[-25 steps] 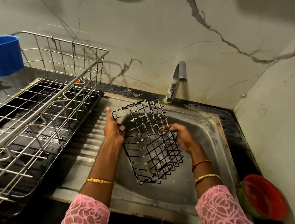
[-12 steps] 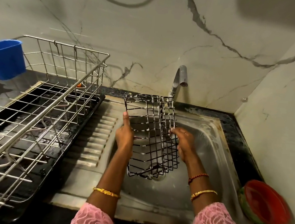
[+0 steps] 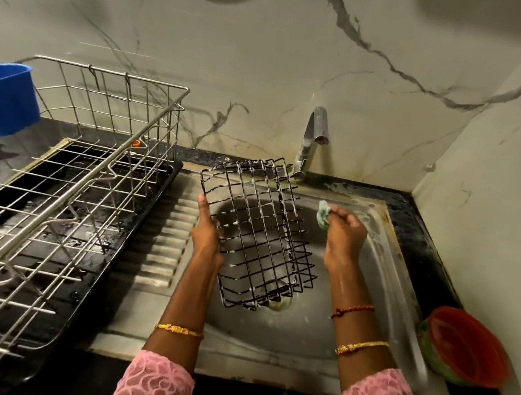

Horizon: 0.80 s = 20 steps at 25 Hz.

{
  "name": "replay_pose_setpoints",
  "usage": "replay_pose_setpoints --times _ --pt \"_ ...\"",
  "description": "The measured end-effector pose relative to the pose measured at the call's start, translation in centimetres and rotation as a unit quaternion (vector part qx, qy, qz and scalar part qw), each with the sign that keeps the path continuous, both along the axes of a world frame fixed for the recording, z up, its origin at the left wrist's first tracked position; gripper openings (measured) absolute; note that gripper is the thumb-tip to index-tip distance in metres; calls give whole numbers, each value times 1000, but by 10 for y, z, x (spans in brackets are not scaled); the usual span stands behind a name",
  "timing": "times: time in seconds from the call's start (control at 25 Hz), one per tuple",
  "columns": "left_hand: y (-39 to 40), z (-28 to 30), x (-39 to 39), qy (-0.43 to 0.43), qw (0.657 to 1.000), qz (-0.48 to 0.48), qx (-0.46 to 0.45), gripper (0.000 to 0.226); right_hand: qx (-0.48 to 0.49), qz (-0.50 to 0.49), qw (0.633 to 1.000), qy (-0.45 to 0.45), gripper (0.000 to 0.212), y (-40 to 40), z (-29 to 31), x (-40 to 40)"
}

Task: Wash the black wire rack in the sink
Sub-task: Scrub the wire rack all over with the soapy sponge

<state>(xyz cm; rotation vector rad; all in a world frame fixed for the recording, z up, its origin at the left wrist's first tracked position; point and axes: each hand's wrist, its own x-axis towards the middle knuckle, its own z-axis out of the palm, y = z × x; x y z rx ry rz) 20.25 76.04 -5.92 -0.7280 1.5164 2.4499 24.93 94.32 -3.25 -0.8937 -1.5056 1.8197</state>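
The black wire rack (image 3: 262, 229), streaked with white suds, stands tilted over the steel sink (image 3: 385, 271), its lower end near the drain. My left hand (image 3: 207, 230) grips the rack's left edge. My right hand (image 3: 344, 236) is off the rack, just to its right, and pinches a small green scrub pad (image 3: 323, 214) between its fingertips. The tap (image 3: 313, 139) rises behind the rack's upper end; no water runs from it.
A large steel dish rack (image 3: 74, 181) on a black tray fills the counter left of the sink. A blue cup (image 3: 5, 97) hangs at its far left. A red and green bowl (image 3: 466, 346) sits on the counter at the right. Marble walls close the back and right.
My right hand has left the rack's right side and now holds the green pad clear of it. The rack has turned a little, with its upper end leaning left.
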Motion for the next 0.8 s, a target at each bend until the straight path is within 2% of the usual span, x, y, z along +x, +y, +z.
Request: replay_pose_setpoints --times 0.08,0.12,0.24,0.32,0.44,0.52,0.6,0.72,0.8 --pt "3 -1 2 -14 1000 -6 10 96 116 24 992 -36 18 -14 -3 -1" --pt "4 -4 1 -22 1000 -16 9 96 183 45 981 -54 20 -23 -9 1" --pt "10 -7 4 -26 1000 -2 -10 64 311 40 947 -68 27 -53 -26 12" --pt "12 -8 7 -29 999 -6 -10 75 364 31 930 -50 32 -71 -36 20" --pt "12 -10 7 -36 999 -12 -8 91 448 77 891 -3 35 -94 -48 36" --pt "10 -8 9 -40 999 -14 -3 89 447 99 889 18 29 -88 -43 38" --pt "10 -9 9 -32 999 -12 -8 84 419 84 904 15 21 -70 -34 29" --pt "8 -10 7 -34 999 -15 0 84 331 63 941 -36 19 -38 -23 18" --pt "9 -9 7 -32 999 -6 -6 83 315 98 941 -71 23 -30 -22 16"
